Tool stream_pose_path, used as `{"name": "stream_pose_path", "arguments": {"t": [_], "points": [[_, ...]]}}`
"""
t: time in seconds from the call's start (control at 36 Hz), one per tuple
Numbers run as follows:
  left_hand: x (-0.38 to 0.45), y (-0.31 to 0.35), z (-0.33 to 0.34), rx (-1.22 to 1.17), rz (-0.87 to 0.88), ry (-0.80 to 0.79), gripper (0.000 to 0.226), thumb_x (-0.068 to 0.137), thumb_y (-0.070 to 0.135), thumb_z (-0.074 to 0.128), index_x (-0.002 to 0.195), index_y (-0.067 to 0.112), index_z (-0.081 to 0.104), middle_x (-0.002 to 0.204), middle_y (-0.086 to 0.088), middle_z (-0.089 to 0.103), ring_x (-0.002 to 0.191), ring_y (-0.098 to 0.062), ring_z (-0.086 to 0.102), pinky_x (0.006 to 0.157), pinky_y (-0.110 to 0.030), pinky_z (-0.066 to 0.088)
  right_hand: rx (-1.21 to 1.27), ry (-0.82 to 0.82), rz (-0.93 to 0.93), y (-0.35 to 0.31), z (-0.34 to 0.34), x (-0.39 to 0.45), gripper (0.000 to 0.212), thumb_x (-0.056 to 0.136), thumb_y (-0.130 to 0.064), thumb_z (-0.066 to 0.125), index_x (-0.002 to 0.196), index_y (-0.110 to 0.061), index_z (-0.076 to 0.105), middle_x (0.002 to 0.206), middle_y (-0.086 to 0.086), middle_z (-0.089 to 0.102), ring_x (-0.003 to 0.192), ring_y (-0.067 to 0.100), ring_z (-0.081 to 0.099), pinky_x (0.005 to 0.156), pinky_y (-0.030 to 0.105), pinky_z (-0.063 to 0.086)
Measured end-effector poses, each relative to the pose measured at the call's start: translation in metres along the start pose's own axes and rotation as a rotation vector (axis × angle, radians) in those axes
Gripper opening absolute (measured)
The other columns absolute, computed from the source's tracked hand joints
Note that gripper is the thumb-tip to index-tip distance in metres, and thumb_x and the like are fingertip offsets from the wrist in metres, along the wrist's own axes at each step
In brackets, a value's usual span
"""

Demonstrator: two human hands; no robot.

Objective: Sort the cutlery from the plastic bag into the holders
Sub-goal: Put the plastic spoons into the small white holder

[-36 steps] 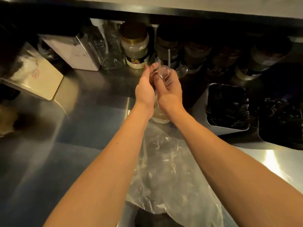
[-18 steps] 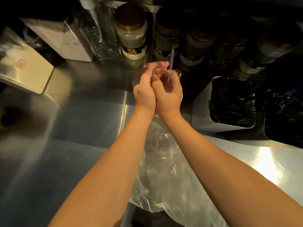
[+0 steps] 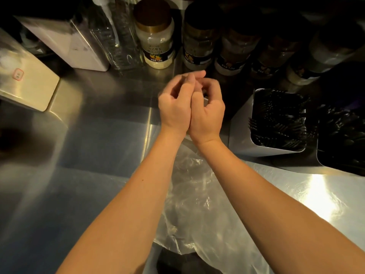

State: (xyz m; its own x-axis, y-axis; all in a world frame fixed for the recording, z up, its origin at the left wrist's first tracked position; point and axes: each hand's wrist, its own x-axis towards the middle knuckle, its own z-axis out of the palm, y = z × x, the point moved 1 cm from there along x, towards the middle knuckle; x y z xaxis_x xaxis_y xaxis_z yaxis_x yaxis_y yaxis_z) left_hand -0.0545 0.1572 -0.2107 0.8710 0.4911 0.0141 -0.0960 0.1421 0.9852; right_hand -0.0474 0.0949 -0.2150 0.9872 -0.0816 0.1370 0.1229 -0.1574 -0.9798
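Note:
My left hand (image 3: 174,107) and my right hand (image 3: 207,113) are pressed side by side above the steel counter, fingers curled inward. They close round a bundle of clear plastic cutlery (image 3: 205,99), of which only a pale sliver shows between my right thumb and fingers. The clear plastic bag (image 3: 197,204) lies crumpled on the counter under my forearms and reaches up to my wrists. To the right stands a white holder (image 3: 242,139) full of black forks. Beside it is a second holder (image 3: 321,162) with dark cutlery.
Jars (image 3: 156,40) and dark-lidded containers (image 3: 235,48) line the back of the counter. A clear bottle (image 3: 120,36) and a white box (image 3: 79,44) stand at the back left. A tilted metal box (image 3: 25,88) sits at the far left.
The clear spoon that stuck up above my hands has dropped out of sight inside them. My fingers have curled tighter. The view has moved closer and tipped down.

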Motion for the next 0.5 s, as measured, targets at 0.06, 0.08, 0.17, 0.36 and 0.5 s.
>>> {"name": "stream_pose_path", "arguments": {"t": [0.06,0.08,0.17,0.36,0.5], "points": [[0.0,-0.003,-0.003,0.08,0.02,-0.004,0.027,0.097,0.01,0.048,0.104,-0.001,0.071,0.106,-0.01,0.074,0.102,-0.021,0.069,0.088,-0.03,0.055,-0.129,-0.028,-0.088,0.002,-0.004,-0.001,0.03,0.096,-0.035,0.042,0.097,-0.015,0.065,0.09,-0.004,0.062,0.09,0.019,0.057,0.077,0.034,0.046],[0.001,-0.005,-0.005,0.114,0.012,-0.001,0.028,0.097,0.011,0.047,0.106,-0.002,0.071,0.107,-0.009,0.074,0.103,-0.02,0.069,0.089,-0.029,0.054,-0.187,-0.044,-0.122,0.004,-0.005,-0.002,0.034,0.099,-0.032,0.041,0.097,-0.009,0.066,0.089,-0.001,0.062,0.088,0.019,0.056,0.076,0.034,0.045],[0.0,-0.01,-0.006,0.19,-0.105,0.003,0.028,0.1,0.018,0.047,0.109,0.006,0.072,0.108,-0.001,0.074,0.103,-0.011,0.067,0.089,-0.025,0.054,-0.285,-0.092,-0.098,0.012,-0.007,-0.003,0.029,0.1,-0.027,0.045,0.096,-0.008,0.067,0.085,-0.002,0.06,0.083,0.017,0.054,0.073,0.04,0.045],[-0.003,-0.002,-0.003,0.46,0.018,-0.041,0.025,0.107,0.02,0.04,0.124,0.012,0.056,0.125,0.012,0.065,0.112,0.003,0.059,0.092,-0.013,0.047,-0.368,-0.124,-0.007,-0.003,-0.019,-0.001,0.031,0.101,-0.029,0.045,0.121,-0.017,0.065,0.105,0.0,0.071,0.104,0.025,0.065,0.088,0.043,0.052],[-0.013,0.005,-0.009,0.624,0.062,-0.083,0.03,0.103,0.014,0.04,0.132,0.015,0.049,0.134,0.007,0.061,0.121,-0.003,0.054,0.101,-0.024,0.045,-0.378,-0.303,0.092,-0.013,-0.028,-0.006,0.039,0.1,-0.03,0.044,0.136,-0.021,0.055,0.129,0.0,0.063,0.122,0.02,0.056,0.097,0.041,0.05]]}}
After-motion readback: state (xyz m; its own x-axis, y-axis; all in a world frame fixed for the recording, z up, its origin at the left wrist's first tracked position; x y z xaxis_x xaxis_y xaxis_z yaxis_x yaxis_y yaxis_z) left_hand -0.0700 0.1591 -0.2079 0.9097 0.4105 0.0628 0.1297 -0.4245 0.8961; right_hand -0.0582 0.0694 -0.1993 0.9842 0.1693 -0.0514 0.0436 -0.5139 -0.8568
